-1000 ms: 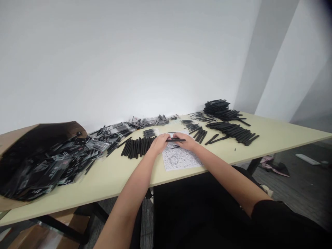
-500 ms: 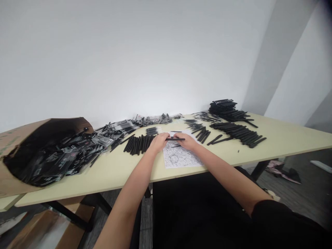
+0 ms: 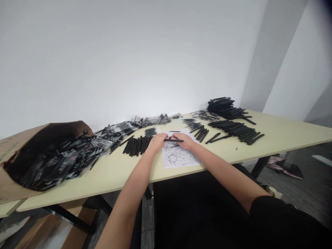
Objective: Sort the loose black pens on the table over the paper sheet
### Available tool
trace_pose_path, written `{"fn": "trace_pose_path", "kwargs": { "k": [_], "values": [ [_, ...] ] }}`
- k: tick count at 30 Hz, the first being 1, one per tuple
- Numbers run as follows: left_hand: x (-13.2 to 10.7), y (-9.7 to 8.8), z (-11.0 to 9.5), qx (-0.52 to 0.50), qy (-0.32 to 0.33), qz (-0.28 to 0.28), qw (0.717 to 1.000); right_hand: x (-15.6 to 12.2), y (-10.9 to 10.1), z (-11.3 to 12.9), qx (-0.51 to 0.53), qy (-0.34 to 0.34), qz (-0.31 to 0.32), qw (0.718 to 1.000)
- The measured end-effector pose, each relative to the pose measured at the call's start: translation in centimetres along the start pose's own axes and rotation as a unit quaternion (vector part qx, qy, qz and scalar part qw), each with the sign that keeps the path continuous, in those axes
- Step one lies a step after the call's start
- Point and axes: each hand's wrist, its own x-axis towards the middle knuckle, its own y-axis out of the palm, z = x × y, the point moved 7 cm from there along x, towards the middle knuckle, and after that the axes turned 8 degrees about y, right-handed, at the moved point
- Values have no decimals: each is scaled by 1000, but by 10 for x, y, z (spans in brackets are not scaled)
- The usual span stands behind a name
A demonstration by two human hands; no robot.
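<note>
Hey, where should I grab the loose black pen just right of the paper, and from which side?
Pinch the loose black pen at its middle, from above and from the side of the printed paper, fingers on its long sides. It lies flat and slanted, with a second loose black pen close beyond it, so coming from that side could catch that one.

slim black pen (image 3: 174, 140) | straight, dull black | lying level, running left to right | pinched between left hand (image 3: 157, 143) and right hand (image 3: 185, 141) | above printed sheet (image 3: 178, 156)
</note>
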Motion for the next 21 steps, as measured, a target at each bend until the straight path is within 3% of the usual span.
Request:
{"fn": "trace_pose_path", "kwargs": {
  "k": [6,12,16,21],
  "values": [
    [0,2,1,1,5,-13,1000,0,0,-1,-16,-10,-6,1000],
    [-2,2,8,15,-35,-25,999,-3,-3,6,-45,-91,-60,993],
    [-1,4,12,29,-66,-13,997,-4,-3,4,-64,-92,-72,991],
    [2,6,11,32,-60,-6,998,-4,-4,1,-70,-75,-68,992]
  ]
}}
